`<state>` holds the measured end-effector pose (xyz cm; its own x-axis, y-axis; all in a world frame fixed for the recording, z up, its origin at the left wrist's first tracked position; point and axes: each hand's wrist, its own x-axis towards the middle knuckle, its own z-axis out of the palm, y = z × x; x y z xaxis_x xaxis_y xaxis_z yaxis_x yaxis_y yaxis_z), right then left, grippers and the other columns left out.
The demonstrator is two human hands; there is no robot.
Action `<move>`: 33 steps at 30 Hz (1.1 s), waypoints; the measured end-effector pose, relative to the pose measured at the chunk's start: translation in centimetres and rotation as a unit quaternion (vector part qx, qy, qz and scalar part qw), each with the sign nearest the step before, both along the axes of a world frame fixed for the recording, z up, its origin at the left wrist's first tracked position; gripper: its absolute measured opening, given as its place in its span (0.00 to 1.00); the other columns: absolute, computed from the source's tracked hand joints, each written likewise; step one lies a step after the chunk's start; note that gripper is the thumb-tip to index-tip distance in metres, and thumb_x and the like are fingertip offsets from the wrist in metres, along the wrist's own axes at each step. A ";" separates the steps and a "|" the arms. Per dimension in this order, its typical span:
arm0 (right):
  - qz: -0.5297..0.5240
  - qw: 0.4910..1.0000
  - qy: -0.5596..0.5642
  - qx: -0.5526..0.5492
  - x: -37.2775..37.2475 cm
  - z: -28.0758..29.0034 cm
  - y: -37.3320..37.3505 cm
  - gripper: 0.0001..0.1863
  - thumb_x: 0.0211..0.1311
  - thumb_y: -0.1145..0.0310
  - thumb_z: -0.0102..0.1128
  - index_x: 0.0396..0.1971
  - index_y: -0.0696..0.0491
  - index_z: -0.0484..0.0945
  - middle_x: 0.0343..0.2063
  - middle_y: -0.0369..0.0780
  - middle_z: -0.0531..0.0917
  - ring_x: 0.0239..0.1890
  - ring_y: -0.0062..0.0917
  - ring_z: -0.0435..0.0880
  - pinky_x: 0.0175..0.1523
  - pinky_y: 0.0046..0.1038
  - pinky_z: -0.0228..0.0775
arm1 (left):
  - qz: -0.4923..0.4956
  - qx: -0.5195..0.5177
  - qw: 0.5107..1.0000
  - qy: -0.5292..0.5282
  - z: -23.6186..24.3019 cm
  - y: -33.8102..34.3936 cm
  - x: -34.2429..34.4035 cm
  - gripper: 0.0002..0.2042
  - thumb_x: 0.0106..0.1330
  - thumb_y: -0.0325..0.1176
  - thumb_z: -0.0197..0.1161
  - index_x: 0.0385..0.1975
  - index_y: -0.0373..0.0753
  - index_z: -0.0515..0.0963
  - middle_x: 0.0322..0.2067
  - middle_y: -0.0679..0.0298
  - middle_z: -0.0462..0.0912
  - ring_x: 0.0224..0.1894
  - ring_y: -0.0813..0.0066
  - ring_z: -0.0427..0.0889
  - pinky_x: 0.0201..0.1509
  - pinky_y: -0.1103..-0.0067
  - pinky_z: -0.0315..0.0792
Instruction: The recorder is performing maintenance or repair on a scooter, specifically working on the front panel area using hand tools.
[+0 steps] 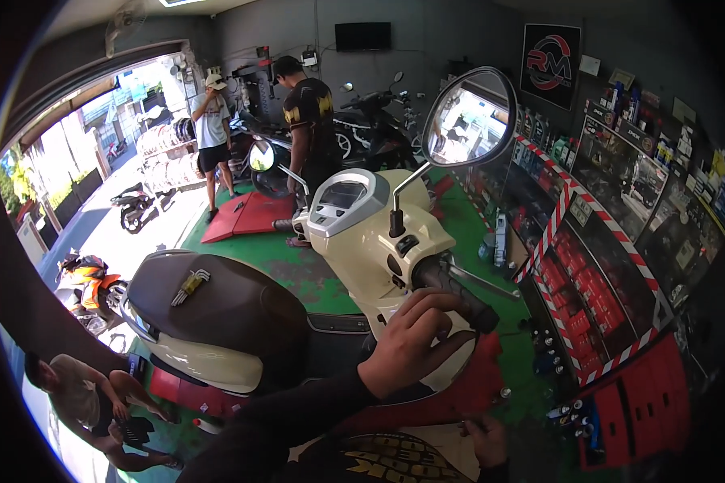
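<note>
A cream scooter (415,217) stands before me, its handlebar turned toward my right. My left hand (411,342) is raised beside the black handlebar grip (471,306), fingers bent and thumb apart, with nothing visible between them. Whether its fingertips touch the grip I cannot tell. Low in front of my body, my right hand (485,441) is closed, thumb and forefinger together; anything in it is too small or dark to name. A brake lever (482,279) sticks out past the grip. On the dark brown seat (234,310) lies a set of hex keys (190,287).
One person squats at lower left (80,402); two others stand beyond the scooter (306,113), (211,121). A round mirror (470,117) rises above the handlebar. At right are a glass display case with striped edges (612,225) and a red cabinet (636,410). Bottles stand on the green floor (500,241).
</note>
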<state>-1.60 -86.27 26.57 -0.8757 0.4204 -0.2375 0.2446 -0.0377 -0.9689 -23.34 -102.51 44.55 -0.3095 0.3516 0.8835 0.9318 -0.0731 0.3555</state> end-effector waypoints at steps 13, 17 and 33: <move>0.043 0.982 0.075 0.167 -9.3 10.4 -6.4 0.11 0.60 0.82 0.55 0.40 0.60 0.82 0.35 0.39 0.83 0.35 0.23 0.80 0.43 0.20 0.70 | -0.120 0.043 0.894 -0.430 -10.1 -6.6 -4.0 0.08 0.71 0.30 0.51 0.40 0.32 0.74 0.34 0.60 0.78 0.32 0.69 0.73 0.37 0.78 0.69; 0.070 0.962 0.174 0.201 -15.0 13.3 -9.8 0.11 0.58 0.84 0.54 0.38 0.61 0.82 0.38 0.39 0.82 0.36 0.22 0.78 0.45 0.21 0.69 | -0.134 0.031 0.816 -0.561 -13.8 -7.4 -7.0 0.12 0.69 0.29 0.54 0.48 0.31 0.76 0.31 0.60 0.79 0.28 0.74 0.72 0.34 0.80 0.67; -0.024 0.929 0.127 0.347 -24.2 10.9 -13.3 0.10 0.59 0.83 0.56 0.39 0.60 0.83 0.37 0.39 0.83 0.34 0.22 0.77 0.42 0.20 0.66 | -0.072 0.006 0.897 -0.436 -15.5 -3.4 -12.1 0.16 0.57 0.26 0.64 0.47 0.37 0.83 0.26 0.58 0.81 0.24 0.67 0.74 0.30 0.75 0.69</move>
